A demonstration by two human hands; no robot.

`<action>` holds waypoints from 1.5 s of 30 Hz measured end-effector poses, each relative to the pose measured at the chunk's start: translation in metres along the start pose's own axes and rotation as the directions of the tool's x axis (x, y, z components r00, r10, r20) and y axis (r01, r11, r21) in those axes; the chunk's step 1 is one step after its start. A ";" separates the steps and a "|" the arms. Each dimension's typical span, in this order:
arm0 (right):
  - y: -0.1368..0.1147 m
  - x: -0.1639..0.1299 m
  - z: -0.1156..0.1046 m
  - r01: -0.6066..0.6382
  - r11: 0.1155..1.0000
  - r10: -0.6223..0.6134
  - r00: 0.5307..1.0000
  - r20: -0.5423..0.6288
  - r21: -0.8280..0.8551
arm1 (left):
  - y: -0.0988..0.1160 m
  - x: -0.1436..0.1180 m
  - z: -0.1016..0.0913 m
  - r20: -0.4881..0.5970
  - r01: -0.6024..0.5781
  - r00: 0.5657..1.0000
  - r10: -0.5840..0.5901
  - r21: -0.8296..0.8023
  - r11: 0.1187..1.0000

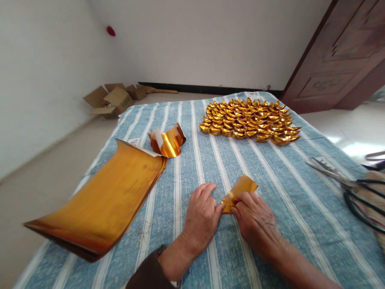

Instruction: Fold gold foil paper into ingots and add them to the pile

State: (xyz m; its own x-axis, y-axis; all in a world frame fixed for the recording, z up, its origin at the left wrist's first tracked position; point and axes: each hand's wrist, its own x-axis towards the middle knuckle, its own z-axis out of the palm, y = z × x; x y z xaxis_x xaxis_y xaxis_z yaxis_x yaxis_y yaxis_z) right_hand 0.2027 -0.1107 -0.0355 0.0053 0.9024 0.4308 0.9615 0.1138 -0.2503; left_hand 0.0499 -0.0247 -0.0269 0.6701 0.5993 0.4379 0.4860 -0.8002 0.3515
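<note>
A small piece of gold foil paper lies folded on the blue-and-white striped cloth. My left hand presses its near corner with the thumb, fingers resting on the cloth. My right hand pinches the same end of the paper from the right side. Both hands meet at the paper's lower left tip.
A curled stack of gold foil sheets lies at the left. A smaller curled gold sheet sits behind it. Several folded gold ingots are laid in rows at the far side. Scissors lie at the right. Cardboard boxes stand by the wall.
</note>
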 end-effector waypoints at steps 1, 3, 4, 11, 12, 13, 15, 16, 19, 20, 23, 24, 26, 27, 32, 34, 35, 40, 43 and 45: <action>0.000 0.000 0.000 0.004 1.000 -0.004 1.000 -0.005 -0.009 | 0.000 0.000 0.000 0.000 0.001 1.000 -0.001 0.000 1.000; 0.000 0.000 0.000 0.016 1.000 -0.016 1.000 -0.004 -0.022 | 0.000 0.000 0.001 0.003 0.008 1.000 -0.008 -0.004 1.000; 0.000 0.000 0.000 0.022 0.999 -0.023 1.000 -0.004 -0.027 | 0.000 0.000 0.001 0.005 0.014 1.000 -0.014 -0.011 1.000; 0.000 0.000 0.003 0.009 0.999 -0.009 1.000 -0.013 -0.040 | -0.005 -0.002 -0.011 0.115 0.090 0.991 -0.073 -0.151 0.984; 0.000 0.000 0.003 0.008 0.999 -0.008 1.000 -0.014 -0.039 | -0.006 -0.002 -0.013 0.136 0.092 0.988 -0.070 -0.160 0.983; 0.000 0.000 0.003 0.005 0.999 -0.005 1.000 -0.018 -0.039 | -0.006 -0.002 -0.014 0.151 0.093 0.986 -0.068 -0.164 0.982; 0.000 0.000 0.003 -0.002 0.999 0.001 1.000 -0.019 -0.039 | -0.007 -0.002 -0.015 0.163 0.092 0.984 -0.065 -0.159 0.983; 0.000 0.000 0.003 -0.002 0.999 0.002 1.000 -0.016 -0.040 | -0.006 -0.002 -0.015 0.162 0.087 0.985 -0.062 -0.151 0.985; -0.001 0.001 0.003 0.003 0.999 -0.004 1.000 -0.013 -0.052 | -0.006 -0.002 -0.012 0.141 0.056 0.989 -0.040 -0.108 0.993; -0.001 0.002 0.003 0.006 0.998 -0.007 1.000 -0.017 -0.060 | -0.005 -0.002 -0.010 0.130 0.043 0.991 -0.031 -0.090 0.995; -0.001 0.003 0.002 0.017 0.997 -0.020 0.999 -0.035 -0.080 | -0.005 -0.003 -0.007 0.100 0.016 0.995 -0.011 -0.046 0.999; 0.000 0.004 0.002 0.021 0.996 -0.024 0.999 -0.039 -0.083 | -0.005 -0.003 -0.007 0.091 0.009 0.996 -0.006 -0.036 0.999; 0.000 0.004 0.002 0.024 0.996 -0.027 0.999 -0.039 -0.088 | -0.005 -0.004 -0.006 0.079 -0.001 0.997 0.002 -0.018 1.000; 0.000 0.004 0.002 0.025 0.995 -0.029 0.999 -0.038 -0.092 | -0.005 -0.004 -0.006 0.075 -0.007 0.997 0.008 -0.010 1.000; 0.000 0.005 0.002 0.037 0.992 -0.042 0.998 -0.039 -0.123 | -0.003 -0.003 -0.006 0.073 -0.027 0.997 0.025 0.021 0.999; 0.000 0.005 0.001 0.035 0.992 -0.040 0.998 -0.042 -0.125 | -0.003 -0.003 -0.005 0.071 -0.026 0.997 0.024 0.030 0.999; -0.001 0.006 0.001 0.034 0.992 -0.040 0.998 -0.044 -0.125 | -0.003 -0.003 -0.005 0.071 -0.026 0.997 0.024 0.032 0.999; -0.002 0.007 0.001 0.027 0.992 -0.033 0.998 -0.048 -0.126 | -0.002 -0.003 -0.005 0.069 -0.017 0.998 0.015 0.033 0.999; -0.002 0.007 0.001 0.023 0.993 -0.030 0.998 -0.055 -0.116 | -0.001 -0.004 -0.004 0.065 -0.011 0.998 0.008 0.038 0.999; -0.002 0.008 0.000 0.027 0.993 -0.033 0.998 -0.057 -0.112 | -0.001 -0.004 -0.004 0.071 -0.012 0.997 0.009 0.053 0.999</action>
State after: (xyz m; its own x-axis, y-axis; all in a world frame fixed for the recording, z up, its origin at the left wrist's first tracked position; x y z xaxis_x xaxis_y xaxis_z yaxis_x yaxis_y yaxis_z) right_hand 0.2005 -0.1039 -0.0317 -0.0111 0.8732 0.4873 0.9859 0.0908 -0.1403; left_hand 0.0446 -0.0263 -0.0255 0.7122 0.5893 0.3814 0.5068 -0.8076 0.3014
